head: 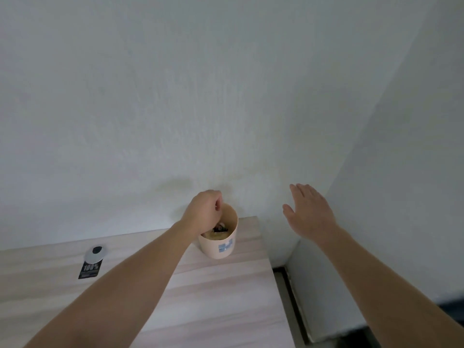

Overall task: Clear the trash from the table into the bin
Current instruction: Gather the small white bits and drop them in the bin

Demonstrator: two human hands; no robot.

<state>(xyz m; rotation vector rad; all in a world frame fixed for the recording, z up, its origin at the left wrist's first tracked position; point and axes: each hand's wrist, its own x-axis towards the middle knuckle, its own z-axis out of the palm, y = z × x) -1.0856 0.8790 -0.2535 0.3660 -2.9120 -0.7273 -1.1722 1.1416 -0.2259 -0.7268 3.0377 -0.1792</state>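
At the table's [213,297] far corner, by the wall, we have our left hand [204,213] curled over the bin [221,243], fingers bunched at its mouth; whether they pinch anything, we cannot tell. Our right hand [310,213] hovers beside it, flat and spread. Left on the pale woodgrain lies a dark printed tag [91,264] with a round silvery top: thin, light, probably slick, best nipped at an edge. That cup-shaped bin looks smooth, stiff, easily tipped.

You look at a dim, evenly lit frame with a greenish-grey cast and no glare. Soft shadows smudge the wall [226,96] just above the centre. Everything is slightly soft; the table [226,297] edges bow toward the lower corners, and the lower right falls dark.
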